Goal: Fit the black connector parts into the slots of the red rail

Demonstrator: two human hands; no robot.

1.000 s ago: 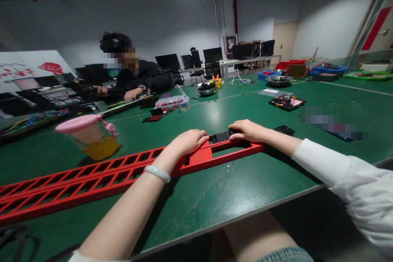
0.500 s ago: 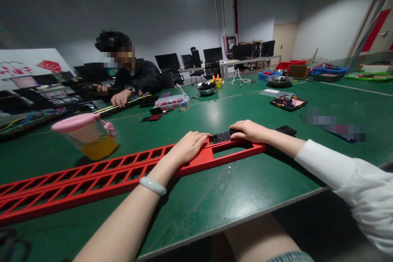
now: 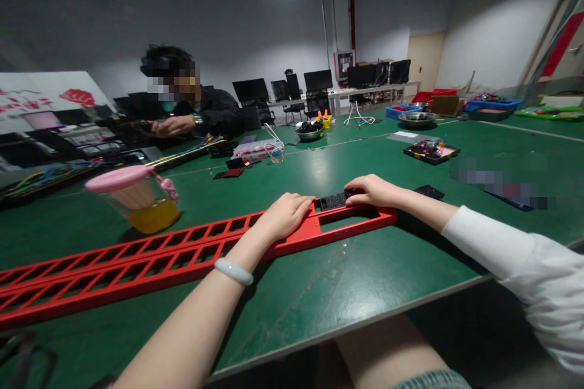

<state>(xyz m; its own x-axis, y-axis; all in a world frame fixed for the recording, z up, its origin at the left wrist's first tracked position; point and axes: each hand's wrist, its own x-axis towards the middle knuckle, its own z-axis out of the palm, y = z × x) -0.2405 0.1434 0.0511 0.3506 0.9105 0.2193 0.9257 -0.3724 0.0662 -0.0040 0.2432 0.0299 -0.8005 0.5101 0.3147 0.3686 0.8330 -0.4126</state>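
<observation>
A long red lattice frame lies across the green table, its solid end section toward the middle. My left hand, palm down with a pale bangle on the wrist, grips the frame at that section; its fingertips rest by the far rail. In the slot along the far rail sits a black rectangular block with small holes. My right hand is closed on the right end of this block, fingers over the far side and thumb on the near side. Its fingertips are partly hidden.
Left of the frame stands a pink-lidded cup with yellow liquid. Another person works across the green table. A flat black piece lies beyond my right forearm, near a tray of wired parts. Metal bowls stand farther back.
My hands, the frame and the black block keep their places; the view has shifted slightly. The other person's hand has lifted from the cables and drawn back toward their other hand.
</observation>
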